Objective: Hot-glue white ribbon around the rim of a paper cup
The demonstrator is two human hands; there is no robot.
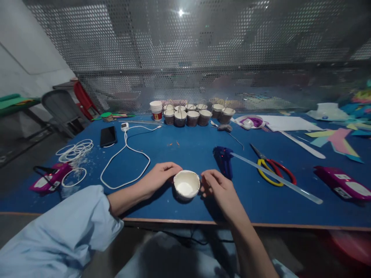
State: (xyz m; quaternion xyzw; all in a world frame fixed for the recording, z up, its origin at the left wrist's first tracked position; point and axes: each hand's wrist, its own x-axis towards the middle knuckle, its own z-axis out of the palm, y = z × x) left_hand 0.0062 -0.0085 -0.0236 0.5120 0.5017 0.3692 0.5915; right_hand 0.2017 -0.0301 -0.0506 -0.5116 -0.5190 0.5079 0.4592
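Note:
A small paper cup (187, 184) with a cream inside and a darker covered outside stands upright near the table's front edge. My left hand (158, 177) grips it from the left, its fingertips at the rim and partly hidden behind the wall. Just right of the cup, my right hand (220, 189) has its fingers bent and drawn together; whether something thin is between them is hidden. A blue glue gun (224, 160) with a long clear glue stick (278, 177) lies beyond my right hand.
Covered cups (193, 117), some with handles, line the back beside stacked paper cups (155, 110). Scissors (268, 166) and a purple device (343, 183) lie right. A white cable (126, 150), a phone (108, 136) and another purple device (50, 179) lie left.

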